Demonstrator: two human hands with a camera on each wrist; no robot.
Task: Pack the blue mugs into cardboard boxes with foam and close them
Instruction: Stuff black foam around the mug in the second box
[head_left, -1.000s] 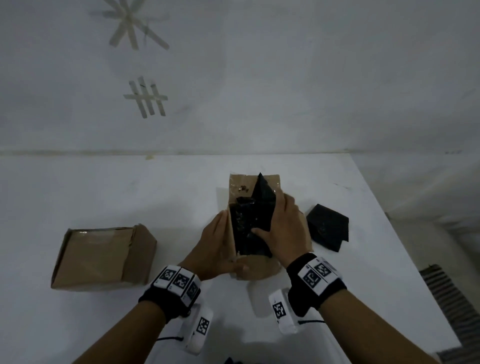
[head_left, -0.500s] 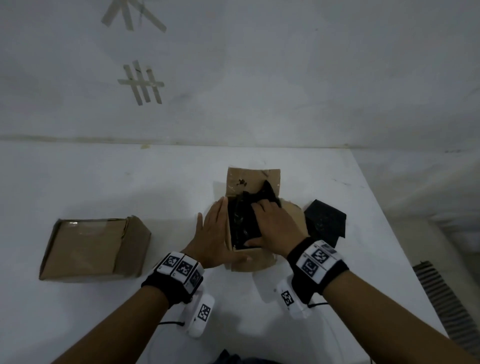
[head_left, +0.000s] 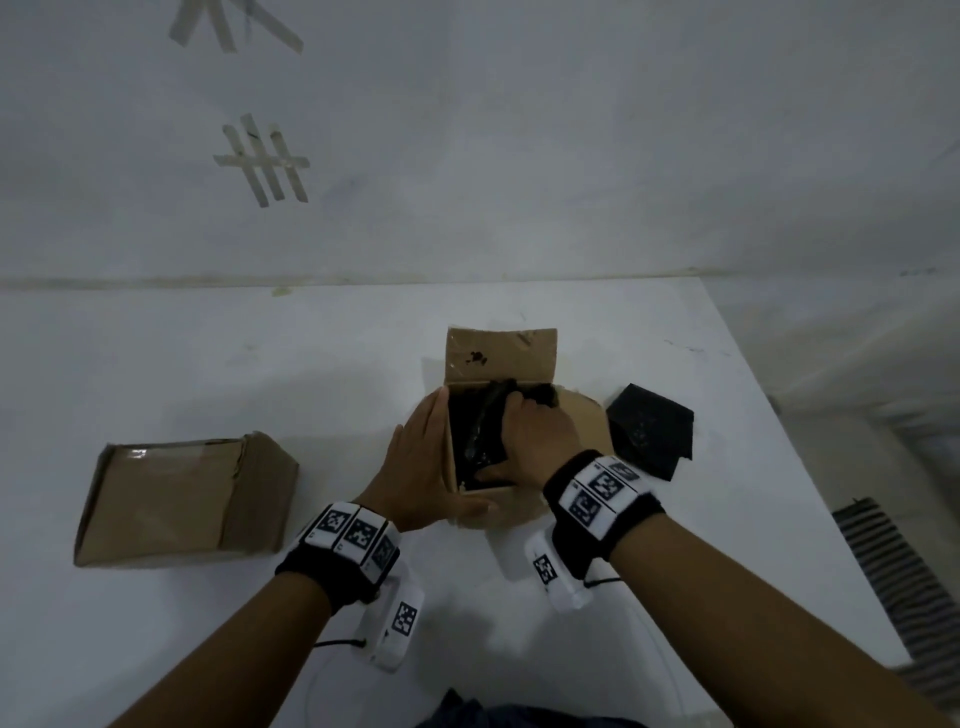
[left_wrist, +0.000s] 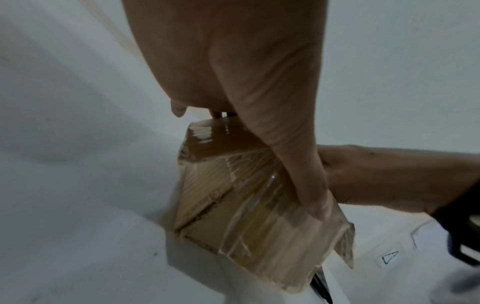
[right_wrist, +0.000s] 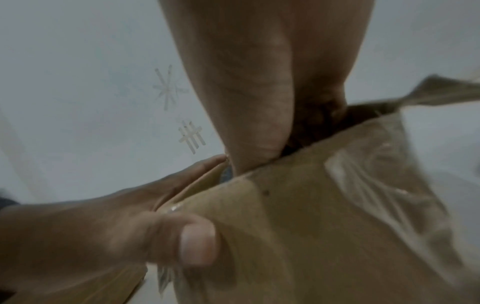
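An open cardboard box (head_left: 501, 353) stands mid-table with its back flap up. Black foam (head_left: 475, 441) fills its opening; no blue mug shows. My right hand (head_left: 535, 436) lies on the foam, its fingers bent over the foam's far end and its thumb spread toward the near side. My left hand (head_left: 421, 462) lies with straight fingers against the box's left wall. Its thumb lies across the box's (left_wrist: 246, 205) front face. In the right wrist view the right fingers are hidden inside the box (right_wrist: 324, 226).
A closed cardboard box (head_left: 182, 499) sits at the left of the white table (head_left: 208, 364). A loose piece of black foam (head_left: 649, 436) lies just right of the open box. The table's right edge is close beyond it, and a wall rises behind.
The foam that stood up out of the box has been pushed down into it by my right hand. My left hand has stayed on the box's left side.
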